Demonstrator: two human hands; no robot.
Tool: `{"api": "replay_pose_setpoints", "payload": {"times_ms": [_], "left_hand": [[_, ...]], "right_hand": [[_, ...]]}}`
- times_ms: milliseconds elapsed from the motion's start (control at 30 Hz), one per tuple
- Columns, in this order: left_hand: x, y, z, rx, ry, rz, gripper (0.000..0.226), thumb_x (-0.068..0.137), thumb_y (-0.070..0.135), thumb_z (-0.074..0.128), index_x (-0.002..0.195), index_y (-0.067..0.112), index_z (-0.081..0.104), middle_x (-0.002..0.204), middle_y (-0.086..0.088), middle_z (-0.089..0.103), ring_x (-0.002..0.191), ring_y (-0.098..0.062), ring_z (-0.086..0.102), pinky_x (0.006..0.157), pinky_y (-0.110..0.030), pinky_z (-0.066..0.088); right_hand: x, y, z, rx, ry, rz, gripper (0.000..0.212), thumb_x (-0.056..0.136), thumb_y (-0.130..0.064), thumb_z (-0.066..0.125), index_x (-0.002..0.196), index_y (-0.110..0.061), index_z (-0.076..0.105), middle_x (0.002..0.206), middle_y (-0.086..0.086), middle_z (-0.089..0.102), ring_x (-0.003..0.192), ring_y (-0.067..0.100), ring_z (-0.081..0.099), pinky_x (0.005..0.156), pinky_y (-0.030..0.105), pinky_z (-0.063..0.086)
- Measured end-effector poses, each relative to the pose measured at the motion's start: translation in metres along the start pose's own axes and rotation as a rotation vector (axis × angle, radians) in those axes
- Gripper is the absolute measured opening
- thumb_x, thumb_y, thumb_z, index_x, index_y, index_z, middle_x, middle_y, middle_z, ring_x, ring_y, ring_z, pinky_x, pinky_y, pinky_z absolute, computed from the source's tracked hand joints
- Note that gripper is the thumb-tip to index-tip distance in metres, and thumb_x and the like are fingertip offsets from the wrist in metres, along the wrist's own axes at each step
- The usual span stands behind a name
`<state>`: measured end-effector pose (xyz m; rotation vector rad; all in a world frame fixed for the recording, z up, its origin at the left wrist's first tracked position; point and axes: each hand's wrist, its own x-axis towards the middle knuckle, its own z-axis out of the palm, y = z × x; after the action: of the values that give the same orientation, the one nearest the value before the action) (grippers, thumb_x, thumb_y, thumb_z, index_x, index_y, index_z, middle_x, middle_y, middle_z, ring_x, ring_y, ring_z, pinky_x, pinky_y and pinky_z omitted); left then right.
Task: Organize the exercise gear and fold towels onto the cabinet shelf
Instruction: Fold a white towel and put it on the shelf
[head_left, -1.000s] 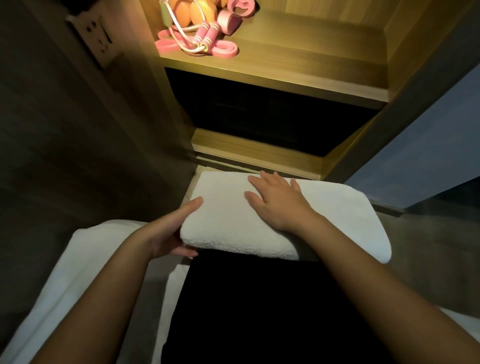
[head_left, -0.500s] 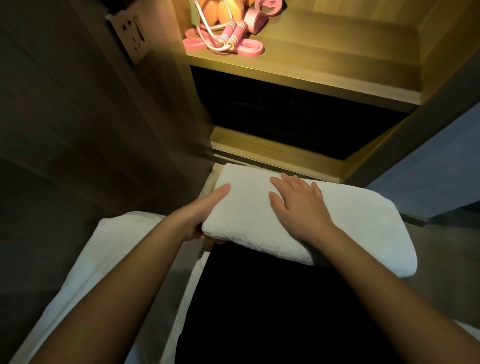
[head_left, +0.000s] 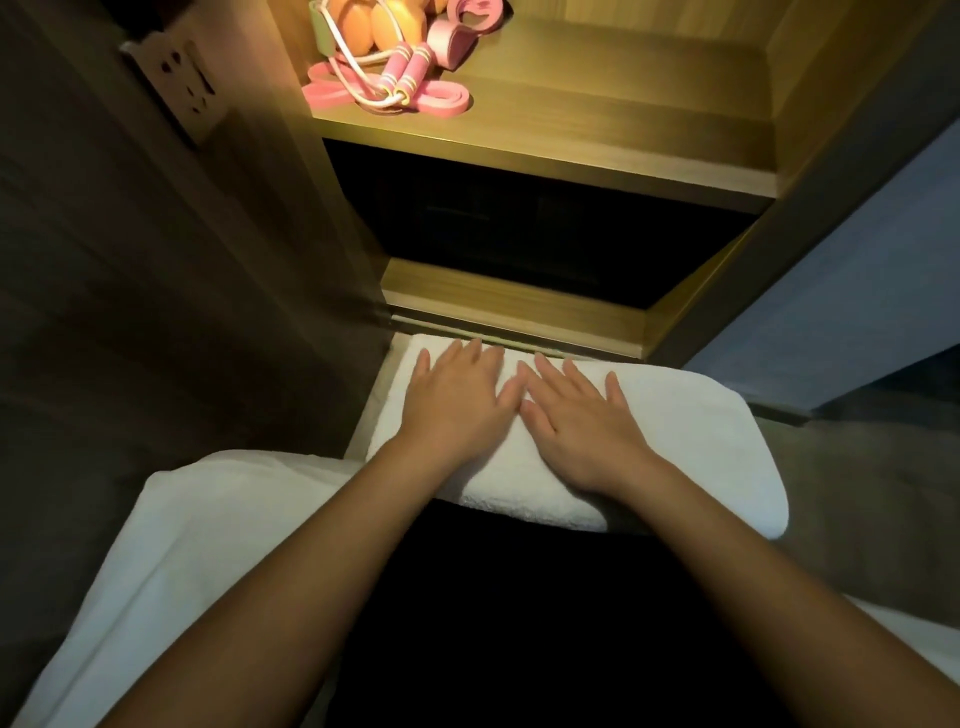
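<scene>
A folded white towel (head_left: 691, 441) lies across my lap, just below the cabinet's bottom edge. My left hand (head_left: 457, 395) and my right hand (head_left: 576, 421) lie flat side by side on its left half, fingers straight and spread. Above, the lit wooden shelf (head_left: 597, 135) holds the exercise gear at its left end: a pink jump rope (head_left: 400, 78), a flat pink resistance band (head_left: 447, 106) and orange rounded pieces (head_left: 374, 26) behind them.
A second white towel (head_left: 197, 535) lies spread at my lower left. A dark open compartment (head_left: 530, 234) sits under the lit shelf. A wall socket (head_left: 182, 88) is on the dark panel at left. A blue-grey wall (head_left: 831, 312) stands at right.
My left hand left the towel's left end, where it gripped the edge, and now lies flat on top beside my right hand. The view tilted up, showing more of the shelf.
</scene>
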<state>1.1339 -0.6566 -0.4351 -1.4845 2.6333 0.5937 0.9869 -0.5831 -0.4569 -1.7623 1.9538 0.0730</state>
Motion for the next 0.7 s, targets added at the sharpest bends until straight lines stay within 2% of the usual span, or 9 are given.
{"api": "replay_pose_setpoints", "payload": {"times_ms": [67,133,200,300,367,433,467,567,700], "left_hand": [[0.005,0.004,0.008,0.076,-0.181,-0.024,0.063,0.1,0.059,0.016,0.155,0.028,0.017,0.164,-0.003,0.008,0.151,-0.023,0.002,0.121,-0.051,0.002],[0.007,0.001,0.012,0.067,-0.213,-0.027,0.066,0.098,0.062,0.014,0.156,0.031,0.01,0.165,-0.002,-0.001,0.151,-0.024,-0.005,0.121,-0.051,-0.001],[0.008,-0.003,0.013,0.065,-0.199,-0.017,0.067,0.097,0.064,0.012,0.156,0.032,0.009,0.165,-0.001,-0.001,0.151,-0.024,-0.005,0.121,-0.051,-0.001],[0.009,-0.006,0.014,0.063,-0.175,-0.01,0.067,0.096,0.064,0.013,0.155,0.033,0.012,0.165,0.0,0.002,0.151,-0.024,-0.003,0.121,-0.051,0.0],[0.008,-0.007,0.014,0.064,-0.168,-0.014,0.066,0.097,0.063,0.014,0.155,0.033,0.013,0.165,0.0,0.004,0.151,-0.024,-0.001,0.122,-0.05,0.0],[0.008,-0.006,0.014,0.088,-0.175,-0.023,0.064,0.098,0.06,0.015,0.156,0.031,0.013,0.165,-0.001,0.004,0.151,-0.025,-0.001,0.121,-0.051,-0.001],[0.009,-0.003,0.014,0.099,-0.184,-0.03,0.064,0.099,0.059,0.016,0.156,0.03,0.013,0.165,-0.003,0.004,0.151,-0.026,-0.001,0.121,-0.052,-0.001],[0.017,0.013,0.011,0.107,-0.201,-0.017,0.064,0.099,0.056,0.018,0.155,0.027,0.015,0.164,-0.006,0.005,0.151,-0.03,0.0,0.119,-0.058,-0.001],[0.019,0.043,0.02,0.137,-0.197,0.13,0.067,0.097,0.062,0.016,0.155,0.029,0.015,0.164,-0.003,0.006,0.151,-0.026,0.0,0.119,-0.058,0.0]], "right_hand": [[-0.011,0.022,0.002,-0.052,-0.03,0.137,0.063,0.097,-0.061,0.001,0.155,-0.037,-0.005,0.164,-0.008,-0.011,0.151,0.02,-0.011,0.117,0.056,-0.01],[-0.025,0.049,0.004,-0.028,-0.024,0.316,0.071,0.091,-0.07,0.002,0.154,-0.037,-0.006,0.163,-0.007,-0.014,0.151,0.024,-0.012,0.115,0.058,-0.008],[-0.037,0.072,0.005,0.101,0.006,0.475,0.081,0.087,-0.077,0.009,0.155,-0.034,-0.004,0.164,-0.002,-0.011,0.151,0.029,-0.006,0.117,0.058,0.002],[-0.049,0.109,0.006,0.566,0.066,0.658,0.089,0.086,-0.077,0.034,0.154,-0.022,0.016,0.16,0.008,0.023,0.142,0.034,0.03,0.111,0.049,0.029],[-0.058,0.128,0.006,1.023,-0.024,0.764,0.089,0.076,-0.081,0.047,0.142,-0.021,0.043,0.135,0.005,0.058,0.12,0.028,0.056,0.1,0.042,0.044],[-0.067,0.14,0.004,1.214,-0.144,0.777,0.083,0.062,-0.082,0.051,0.122,-0.026,0.059,0.1,-0.003,0.076,0.094,0.02,0.07,0.078,0.034,0.053],[-0.069,0.144,0.004,1.256,-0.172,0.76,0.078,0.06,-0.08,0.052,0.117,-0.026,0.061,0.092,-0.005,0.077,0.087,0.017,0.073,0.069,0.03,0.052],[-0.068,0.151,0.006,1.355,-0.211,0.742,0.069,0.065,-0.076,0.055,0.113,-0.027,0.062,0.095,-0.001,0.077,0.083,0.016,0.074,0.064,0.028,0.053],[-0.069,0.148,0.006,1.508,-0.207,0.714,0.063,0.069,-0.066,0.06,0.114,-0.023,0.063,0.099,0.006,0.076,0.084,0.021,0.074,0.055,0.027,0.057]]}}
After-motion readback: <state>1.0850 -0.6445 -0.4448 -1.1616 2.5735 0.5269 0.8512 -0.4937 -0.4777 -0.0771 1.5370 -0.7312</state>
